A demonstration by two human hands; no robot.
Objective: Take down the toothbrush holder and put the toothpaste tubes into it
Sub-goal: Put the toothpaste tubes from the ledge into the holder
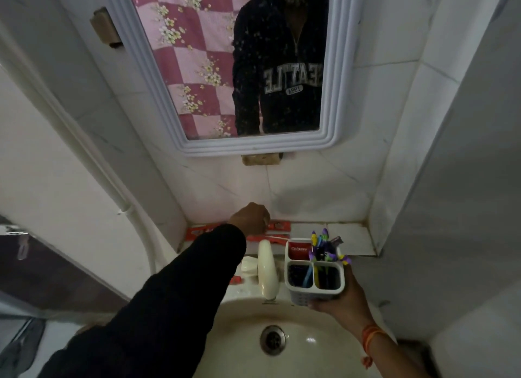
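Observation:
My right hand [337,298] holds a white toothbrush holder [315,276] from below, over the basin's right rim. The holder has three compartments: a red Colgate tube [299,250] stands in the back one, and several coloured toothbrushes [324,246] stick out of the others. My left hand [251,218] reaches to the tiled ledge behind the tap and rests, fingers curled, on a red toothpaste tube [279,226] lying flat there. More red toothpaste packaging [197,232] lies along the ledge to the left, partly hidden by my sleeve.
A cream tap [267,267] stands between my two hands. Below it lies the basin [310,346] with its drain [273,339]. A white-framed mirror [335,109] hangs on the tiled wall above. A wall corner juts out at the right.

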